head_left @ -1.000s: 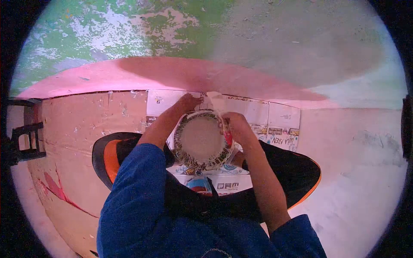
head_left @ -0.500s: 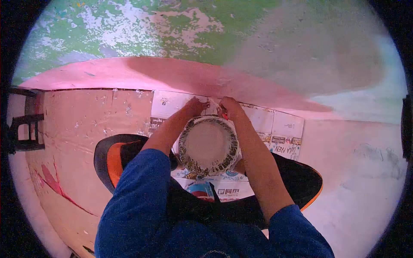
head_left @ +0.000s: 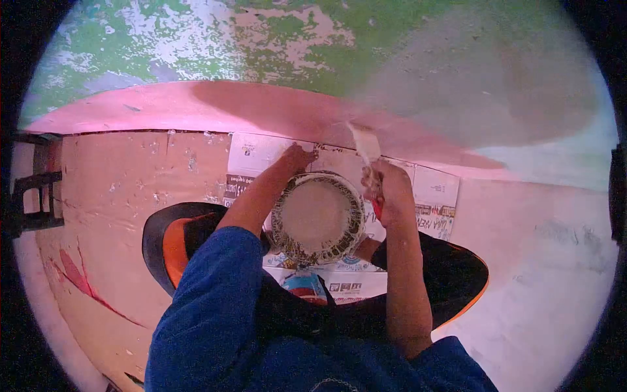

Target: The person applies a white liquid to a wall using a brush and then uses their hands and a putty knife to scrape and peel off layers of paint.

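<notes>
The background is filled by a wall (head_left: 215,39) on which patchy green and white paint is seen, with a smoother greyish area to the right. Its foot is marked by a pinkish band (head_left: 147,108), crossed by a shadow beyond the fingers of both hands. The floor to the left of the fingers is covered by a brown sheet (head_left: 117,183) streaked with red, and beneath the fingers a printed white cardboard (head_left: 258,151) is spread.

A flat-bladed tool (head_left: 367,145) is gripped in the closed fingers of the right hand (head_left: 394,189); its pale blade is pointed up past the fingertips towards the wall, and a bit of red is seen below them. The left hand (head_left: 299,155) is held near the wall, well apart from the tool; whether its fingers are closed on anything cannot be told.

Between the two forearms, nearer the body than the fingers, a round bucket (head_left: 282,225) is placed, filled with pale paste (head_left: 315,212) and crusted around the rim. Closer still to the body, a blue, white and red object (head_left: 305,287) is partly hidden.
</notes>
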### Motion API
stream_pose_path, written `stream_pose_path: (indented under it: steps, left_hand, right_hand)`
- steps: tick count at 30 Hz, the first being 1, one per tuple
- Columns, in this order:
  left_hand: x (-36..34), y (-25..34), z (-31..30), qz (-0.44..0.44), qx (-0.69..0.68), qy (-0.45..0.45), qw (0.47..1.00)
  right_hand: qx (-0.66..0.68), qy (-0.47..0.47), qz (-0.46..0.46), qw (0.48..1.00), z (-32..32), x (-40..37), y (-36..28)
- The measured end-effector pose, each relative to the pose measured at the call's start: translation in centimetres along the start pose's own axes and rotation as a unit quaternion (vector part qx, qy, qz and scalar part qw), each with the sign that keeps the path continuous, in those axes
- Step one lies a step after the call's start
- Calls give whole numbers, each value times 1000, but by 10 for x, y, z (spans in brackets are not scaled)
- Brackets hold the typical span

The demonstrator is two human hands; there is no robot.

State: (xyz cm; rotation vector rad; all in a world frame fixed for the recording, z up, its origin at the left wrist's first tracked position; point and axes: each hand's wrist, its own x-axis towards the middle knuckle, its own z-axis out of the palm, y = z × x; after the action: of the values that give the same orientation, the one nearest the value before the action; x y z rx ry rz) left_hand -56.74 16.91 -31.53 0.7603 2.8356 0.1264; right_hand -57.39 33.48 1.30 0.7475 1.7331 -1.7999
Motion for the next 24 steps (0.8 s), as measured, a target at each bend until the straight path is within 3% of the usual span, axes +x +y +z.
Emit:
stream_pose_path:
  steps: [1, 3, 5, 6, 7, 9, 10, 11, 13, 14, 15, 18, 20, 22, 24]
  left_hand:
    - [9, -5, 21, -59, -136, 4, 989]
    - [13, 0, 17, -116, -273, 11, 955]
    - [0, 10, -34, -74, -50, -106, 990]
    - [3, 7, -22, -75, -50, -105, 990]
    - [7, 1, 1, -101, -182, -75, 975]
    - [8, -2, 10, -128, -311, -41, 941]
    - [8, 3, 0, -118, -194, -62, 972]
    - [6, 9, -9, -105, -76, -84, 988]
    - [1, 12, -32, -105, -94, -98, 985]
    - [3, 9, -27, -105, -103, -104, 984]
    - [3, 6, -25, -105, -113, -110, 982]
    - [3, 7, -9, -87, -70, -53, 992]
    - [3, 8, -23, -96, -81, -116, 985]
    - [12, 3, 2, -82, -50, -114, 989]
    - [15, 5, -3, -67, -26, -112, 991]
  right_hand:
    - [1, 3, -3, 1000, -5, 4, 1]
    - [-122, -123, 34, 984, -20, 30, 14]
    - [-90, -145, 74, 983, -21, 75, 36]
    - [-55, -169, 116, 977, -18, 98, 47]
    - [-56, -171, 116, 977, -11, 113, 56]
    - [31, -175, 156, 972, 3, 147, 72]
    - [38, -183, 159, 969, 6, 168, 83]
    - [27, -201, 138, 969, 8, 191, 98]
    - [-129, -289, -91, 944, 5, 239, 133]
    - [-142, -294, -173, 929, 14, 240, 136]
    - [0, -145, 169, 975, 22, 241, 137]
    - [-17, -162, 123, 979, 28, 247, 158]
    - [-33, -177, 67, 981, 27, 258, 165]
    - [-42, -183, 31, 982, 27, 242, 147]
    - [98, -139, 89, 981, 25, 164, 98]
